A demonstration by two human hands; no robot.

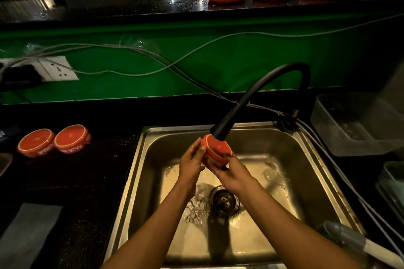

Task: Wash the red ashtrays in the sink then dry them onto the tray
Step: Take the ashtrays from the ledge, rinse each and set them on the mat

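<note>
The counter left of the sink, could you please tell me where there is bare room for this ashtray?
Bare dark mat lies between the two upturned ashtrays and the grey cloth, beside the sink rim. The back-left corner is crowded. Both hands grip the ashtray under the faucet.

6 red ashtrays (217, 152) — 1 sink (306, 159)

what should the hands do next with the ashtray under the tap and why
Probably turn the ashtray over under the faucet. Left hand and right hand both grip it over the sink with its flat base facing the spout, so the bowl side likely needs rinsing before it joins the two upturned ashtrays on the left counter.
</note>
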